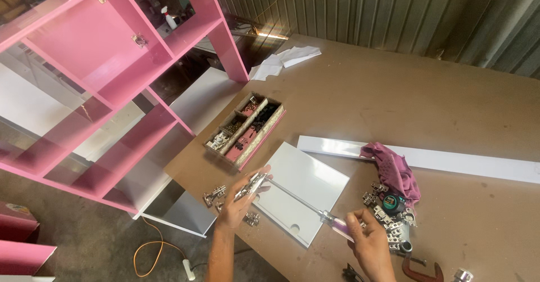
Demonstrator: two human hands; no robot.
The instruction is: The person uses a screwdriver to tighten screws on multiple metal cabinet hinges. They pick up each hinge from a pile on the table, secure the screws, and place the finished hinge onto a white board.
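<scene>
Both hands on screwdriver [306,206] | shaft diagonal, tip up-left | hinge [250,186]

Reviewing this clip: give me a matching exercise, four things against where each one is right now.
Things:
1. screwdriver
2. metal hinge
3. pink cloth
4. compartment tray

Places:
A. draped over the end of the long white strip
B. on the brown table, beside the pink shelf unit
C. handle in the right hand, shaft crossing the white panel
D. held in the left hand

Pairs: 1-C, 2-D, 3-A, 4-B
</scene>
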